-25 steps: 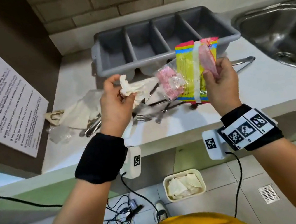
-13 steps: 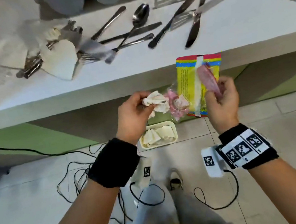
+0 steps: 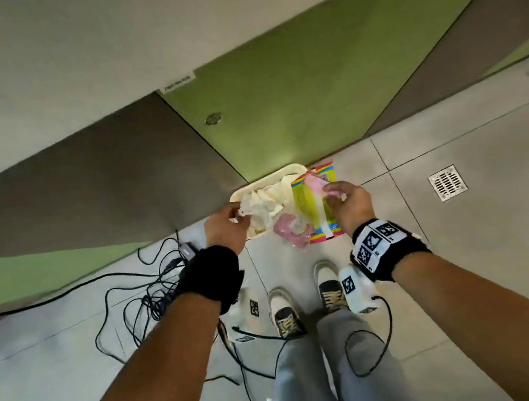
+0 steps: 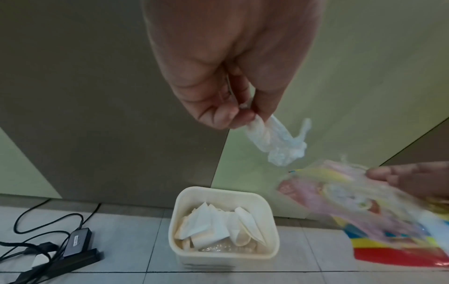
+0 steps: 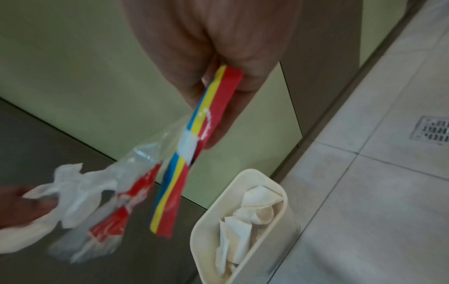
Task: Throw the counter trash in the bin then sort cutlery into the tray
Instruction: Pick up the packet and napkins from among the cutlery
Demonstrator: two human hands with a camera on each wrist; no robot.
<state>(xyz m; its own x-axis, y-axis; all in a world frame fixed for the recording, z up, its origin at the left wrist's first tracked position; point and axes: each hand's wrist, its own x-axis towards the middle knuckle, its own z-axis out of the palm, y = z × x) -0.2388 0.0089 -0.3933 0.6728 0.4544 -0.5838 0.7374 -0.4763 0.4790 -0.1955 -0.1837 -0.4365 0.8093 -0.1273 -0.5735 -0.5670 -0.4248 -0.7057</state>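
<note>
A crumpled white tissue [image 4: 277, 140] is pinched between thumb and fingertips of the left hand [image 3: 225, 224], just left of centre in the head view. At centre right, a colourful wrapper [image 3: 317, 205] and a clear pink-and-red wrapper [image 3: 292, 230] are gripped in the curled fingers of the right hand [image 3: 349, 200]. Both loads are held above the cream bin [image 4: 272, 230], seen on the tiled floor against the green cabinet panel [image 3: 307, 82], with white paper [image 4: 213, 222] inside. Black cables [image 3: 140, 299] are sprawled at lower left; a floor drain [image 3: 447, 182] is seen at right.

Black cables [image 3: 153, 297] tangled on tiled floor; floor drain [image 3: 447, 182] right; green cabinet panel [image 3: 291, 92].
</note>
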